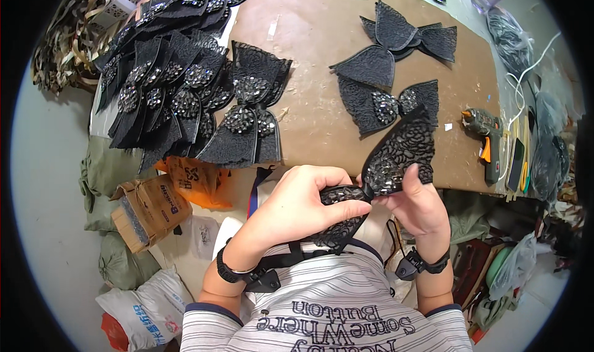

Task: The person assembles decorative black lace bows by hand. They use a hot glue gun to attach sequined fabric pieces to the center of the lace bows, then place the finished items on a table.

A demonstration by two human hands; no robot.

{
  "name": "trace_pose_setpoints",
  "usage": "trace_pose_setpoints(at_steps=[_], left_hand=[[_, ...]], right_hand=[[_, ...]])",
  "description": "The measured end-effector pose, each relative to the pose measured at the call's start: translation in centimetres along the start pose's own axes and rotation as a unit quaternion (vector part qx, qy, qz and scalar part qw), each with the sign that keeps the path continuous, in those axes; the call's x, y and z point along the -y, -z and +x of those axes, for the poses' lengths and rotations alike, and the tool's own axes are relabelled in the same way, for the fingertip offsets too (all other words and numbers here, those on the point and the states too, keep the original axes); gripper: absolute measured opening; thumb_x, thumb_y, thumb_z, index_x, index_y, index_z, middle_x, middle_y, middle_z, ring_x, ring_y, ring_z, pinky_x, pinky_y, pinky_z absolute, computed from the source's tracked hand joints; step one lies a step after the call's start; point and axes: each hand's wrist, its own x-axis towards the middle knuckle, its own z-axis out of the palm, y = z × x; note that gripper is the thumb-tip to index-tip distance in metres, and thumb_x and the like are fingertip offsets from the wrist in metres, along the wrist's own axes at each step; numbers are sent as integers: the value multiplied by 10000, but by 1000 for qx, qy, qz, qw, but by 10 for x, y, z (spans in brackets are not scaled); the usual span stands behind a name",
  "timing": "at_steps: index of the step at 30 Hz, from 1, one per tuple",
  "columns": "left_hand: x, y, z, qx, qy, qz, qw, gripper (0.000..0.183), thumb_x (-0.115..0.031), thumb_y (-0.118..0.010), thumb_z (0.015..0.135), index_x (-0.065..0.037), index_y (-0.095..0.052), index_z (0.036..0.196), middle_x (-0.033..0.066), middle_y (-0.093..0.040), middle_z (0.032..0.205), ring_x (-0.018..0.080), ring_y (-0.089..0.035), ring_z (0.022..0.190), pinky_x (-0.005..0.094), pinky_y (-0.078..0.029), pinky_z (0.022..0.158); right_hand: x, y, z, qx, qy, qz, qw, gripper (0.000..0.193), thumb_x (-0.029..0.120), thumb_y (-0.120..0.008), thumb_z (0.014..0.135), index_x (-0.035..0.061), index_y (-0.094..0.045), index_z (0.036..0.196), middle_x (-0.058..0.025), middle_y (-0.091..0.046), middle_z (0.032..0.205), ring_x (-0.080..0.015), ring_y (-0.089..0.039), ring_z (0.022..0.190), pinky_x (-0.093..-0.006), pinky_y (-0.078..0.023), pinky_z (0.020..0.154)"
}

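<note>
Between my hands, in front of the table's near edge, is a black lace bow [396,151] with dark faceted beads by its narrow middle. My left hand [309,203] grips its lower left wing, the thumb pressed near the middle. My right hand [417,203] holds the upper wing from the right, its thumb up against the lace and the other fingers partly hidden behind. Just beyond lies a beaded black bow [387,107]. Farther back are plain black bow pieces [396,36] without visible beads.
Many finished-looking beaded bows [179,92] overlap on the table's left side. A glue gun [486,138] with an orange trigger lies at the right edge, its white cord [526,73] trailing back. Below left stand a cardboard box [151,210], an orange bag [198,182] and a white sack [145,309].
</note>
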Motion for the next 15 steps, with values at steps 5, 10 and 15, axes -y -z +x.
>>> trace_pose_setpoints(at_steps=[5, 10, 15], left_hand=[[20, 8, -2, -36, -52, -55, 996, 283, -230, -797, 828, 15, -694, 928, 51, -703, 767, 68, -620, 707, 260, -511, 644], [19, 20, -12, -52, -52, -97, 993, 303, -214, -773, 857, 22, -694, 1030, 72, -723, 838, 67, -638, 764, 262, -520, 677], [15, 26, -23, -153, -90, 52, 983, 158, -101, -745, 854, 10, -667, 935, 94, -676, 805, 131, -635, 732, 271, -492, 662]], right_hand=[[4, -21, 16, 13, 88, -198, 976, 270, 50, -702, 883, -6, -621, 1134, -68, -680, 1018, -147, -650, 911, -302, -547, 805], [-1, -46, 31, -45, 126, -228, 964, 227, -29, -757, 801, -2, -678, 1012, -48, -700, 936, -106, -646, 837, -257, -530, 760], [-9, -58, 45, -16, 148, -253, 956, 205, -34, -762, 790, -12, -701, 984, -43, -707, 907, -107, -646, 796, -254, -525, 743]])
